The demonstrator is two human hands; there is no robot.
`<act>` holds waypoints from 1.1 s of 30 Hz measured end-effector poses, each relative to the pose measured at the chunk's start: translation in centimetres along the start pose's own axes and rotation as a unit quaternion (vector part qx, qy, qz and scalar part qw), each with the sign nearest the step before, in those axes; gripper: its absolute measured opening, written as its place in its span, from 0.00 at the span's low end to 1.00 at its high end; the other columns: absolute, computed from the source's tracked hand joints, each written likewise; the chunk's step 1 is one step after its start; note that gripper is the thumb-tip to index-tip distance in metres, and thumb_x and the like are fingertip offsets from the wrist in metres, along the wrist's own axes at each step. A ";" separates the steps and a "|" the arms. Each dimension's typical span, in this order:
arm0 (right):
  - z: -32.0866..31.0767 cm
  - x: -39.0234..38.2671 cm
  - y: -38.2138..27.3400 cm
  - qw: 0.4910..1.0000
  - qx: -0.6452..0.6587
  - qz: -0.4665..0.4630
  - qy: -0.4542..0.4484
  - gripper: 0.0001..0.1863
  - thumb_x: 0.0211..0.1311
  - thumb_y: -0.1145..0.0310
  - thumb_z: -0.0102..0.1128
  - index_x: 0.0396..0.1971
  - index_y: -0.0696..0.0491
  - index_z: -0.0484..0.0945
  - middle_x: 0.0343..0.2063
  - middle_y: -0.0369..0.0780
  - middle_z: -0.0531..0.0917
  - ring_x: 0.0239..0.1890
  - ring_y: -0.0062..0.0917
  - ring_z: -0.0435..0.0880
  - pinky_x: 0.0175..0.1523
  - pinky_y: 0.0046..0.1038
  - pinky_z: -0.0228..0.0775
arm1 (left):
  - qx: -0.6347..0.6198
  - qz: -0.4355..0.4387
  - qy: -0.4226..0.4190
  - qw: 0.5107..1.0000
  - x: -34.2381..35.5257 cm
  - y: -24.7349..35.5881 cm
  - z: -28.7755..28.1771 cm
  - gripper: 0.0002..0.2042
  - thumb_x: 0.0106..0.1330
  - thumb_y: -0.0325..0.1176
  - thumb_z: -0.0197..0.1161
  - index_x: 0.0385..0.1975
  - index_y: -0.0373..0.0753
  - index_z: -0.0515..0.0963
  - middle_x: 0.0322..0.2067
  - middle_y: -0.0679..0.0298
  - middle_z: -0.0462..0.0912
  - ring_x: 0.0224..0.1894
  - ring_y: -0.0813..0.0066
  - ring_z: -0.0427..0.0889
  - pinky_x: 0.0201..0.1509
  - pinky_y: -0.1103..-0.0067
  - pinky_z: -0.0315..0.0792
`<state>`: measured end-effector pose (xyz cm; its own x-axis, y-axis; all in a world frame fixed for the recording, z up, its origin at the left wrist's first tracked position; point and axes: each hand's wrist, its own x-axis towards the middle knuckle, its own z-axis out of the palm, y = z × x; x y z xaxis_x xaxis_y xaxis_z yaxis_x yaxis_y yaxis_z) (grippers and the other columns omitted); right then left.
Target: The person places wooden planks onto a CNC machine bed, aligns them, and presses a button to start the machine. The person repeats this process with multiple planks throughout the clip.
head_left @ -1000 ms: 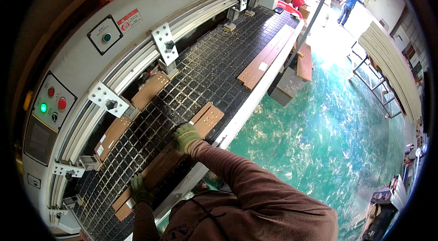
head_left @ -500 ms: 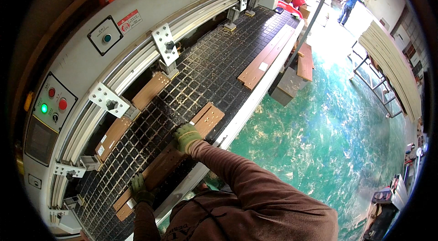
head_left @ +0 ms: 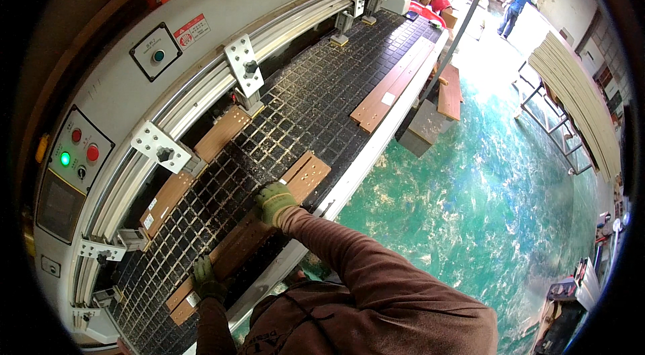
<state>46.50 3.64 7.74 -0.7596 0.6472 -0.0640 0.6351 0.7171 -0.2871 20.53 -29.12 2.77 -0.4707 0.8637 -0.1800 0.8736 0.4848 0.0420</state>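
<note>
A long brown wooden board point(head_left: 250, 233) with drilled holes lies along the near side of a black gridded machine bed point(head_left: 316, 100). My right hand point(head_left: 274, 202), in a green glove, presses flat on the board near its far end. In a matching glove, my left hand point(head_left: 204, 278) grips the board's near end. A second brown board point(head_left: 195, 170) lies at the bed's far side under white metal clamps point(head_left: 158, 145).
The white machine carries a control panel point(head_left: 75, 153) with a green light and red buttons. More brown boards point(head_left: 390, 86) lie further along the bed. The green floor point(head_left: 484, 200) is to the right, with stacked pale panels point(head_left: 578, 106) and a person point(head_left: 514, 2) far off.
</note>
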 end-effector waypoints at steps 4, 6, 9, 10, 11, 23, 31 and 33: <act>-0.1 -0.2 -0.1 1.000 -0.008 -0.001 -0.001 0.23 0.47 0.50 0.74 0.43 0.45 0.90 0.43 0.38 0.88 0.53 0.37 0.84 0.61 0.38 0.73 | -0.001 -0.007 -0.003 1.000 -0.1 0.1 0.0 0.65 0.42 0.58 0.88 0.81 0.46 0.55 0.79 0.56 0.58 0.83 0.53 0.51 0.85 0.56 0.48; 0.6 -0.2 0.2 1.000 -0.001 -0.005 0.025 0.24 0.47 0.50 0.74 0.43 0.45 0.90 0.43 0.39 0.88 0.53 0.37 0.84 0.61 0.38 0.73 | -0.004 -0.009 -0.008 1.000 0.1 0.2 -0.2 0.65 0.42 0.59 0.87 0.81 0.46 0.55 0.80 0.56 0.58 0.83 0.54 0.51 0.85 0.56 0.48; 0.6 -0.1 0.3 1.000 -0.004 -0.009 0.027 0.25 0.46 0.49 0.74 0.43 0.45 0.90 0.43 0.39 0.87 0.53 0.37 0.84 0.61 0.38 0.73 | 0.015 -0.022 -0.029 0.999 0.1 0.5 -0.5 0.65 0.43 0.60 0.86 0.82 0.47 0.53 0.80 0.58 0.57 0.84 0.55 0.50 0.86 0.57 0.47; 0.4 -0.1 0.1 1.000 -0.006 -0.011 0.022 0.25 0.45 0.49 0.75 0.43 0.46 0.90 0.43 0.39 0.87 0.53 0.37 0.84 0.61 0.38 0.73 | 0.019 -0.023 -0.033 0.999 0.1 0.4 -0.6 0.66 0.43 0.60 0.86 0.82 0.47 0.53 0.80 0.58 0.56 0.84 0.56 0.50 0.86 0.57 0.47; 0.7 -0.1 0.1 1.000 -0.010 -0.012 0.025 0.25 0.45 0.49 0.75 0.43 0.46 0.90 0.43 0.39 0.87 0.53 0.37 0.84 0.61 0.38 0.73 | 0.024 -0.025 -0.037 0.999 0.0 0.4 -0.7 0.66 0.43 0.61 0.86 0.82 0.47 0.53 0.81 0.59 0.56 0.84 0.56 0.50 0.86 0.57 0.47; -2.2 -0.3 -1.0 0.996 -0.034 0.014 -0.084 0.28 0.53 0.49 0.76 0.55 0.42 0.87 0.54 0.35 0.84 0.62 0.31 0.80 0.68 0.36 0.67 | 0.029 0.014 0.025 0.999 -0.3 -0.4 0.4 0.64 0.44 0.60 0.86 0.81 0.45 0.54 0.79 0.56 0.59 0.82 0.52 0.53 0.85 0.56 0.50; -0.4 -0.3 -0.3 0.999 -0.028 0.012 -0.011 0.27 0.46 0.49 0.77 0.49 0.42 0.89 0.49 0.35 0.87 0.59 0.32 0.83 0.67 0.34 0.70 | 0.011 -0.017 -0.037 0.999 -0.3 1.9 -2.4 0.62 0.50 0.58 0.83 0.83 0.46 0.51 0.81 0.57 0.54 0.83 0.51 0.49 0.86 0.57 0.48; 0.1 -0.2 -0.1 0.999 -0.032 0.013 -0.017 0.26 0.47 0.50 0.77 0.48 0.42 0.89 0.49 0.34 0.87 0.59 0.32 0.83 0.67 0.34 0.70 | 0.004 -0.029 -0.047 0.998 -0.4 2.3 -3.0 0.62 0.51 0.59 0.82 0.83 0.46 0.51 0.82 0.57 0.54 0.84 0.51 0.49 0.86 0.57 0.48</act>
<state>46.54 3.43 7.72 -0.7457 0.6583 -0.1030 0.6623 0.7151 -0.2236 22.39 -27.90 5.88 -0.5064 0.8177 -0.2736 0.8468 0.5314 0.0208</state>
